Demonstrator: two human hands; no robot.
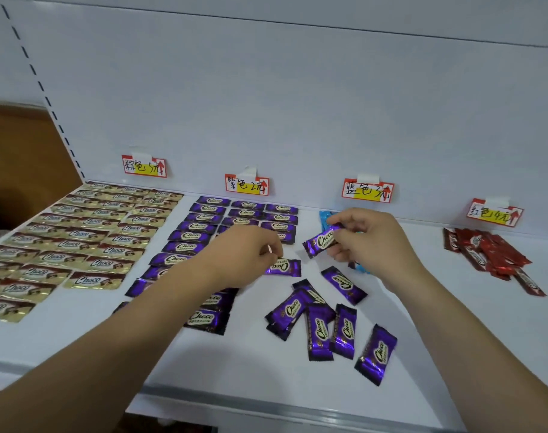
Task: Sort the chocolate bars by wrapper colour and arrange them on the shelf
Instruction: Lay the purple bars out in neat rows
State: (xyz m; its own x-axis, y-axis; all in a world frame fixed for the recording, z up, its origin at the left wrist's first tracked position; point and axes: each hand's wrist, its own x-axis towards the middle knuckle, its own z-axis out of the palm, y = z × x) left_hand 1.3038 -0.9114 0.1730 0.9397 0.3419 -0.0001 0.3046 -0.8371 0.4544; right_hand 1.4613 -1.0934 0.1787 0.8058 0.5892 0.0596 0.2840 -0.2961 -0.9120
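My right hand pinches a purple chocolate bar lifted off the white shelf. My left hand reaches over the purple rows and pinches the end of another purple bar lying on the shelf. Neat rows of purple bars lie under the purple label. Several loose purple bars are scattered in front of my hands. Blue bars sit mostly hidden behind my right hand.
Gold-and-brown bars fill rows on the left. A loose heap of red bars lies at the right. Handwritten price labels are taped along the back panel. The shelf's front edge runs below my arms.
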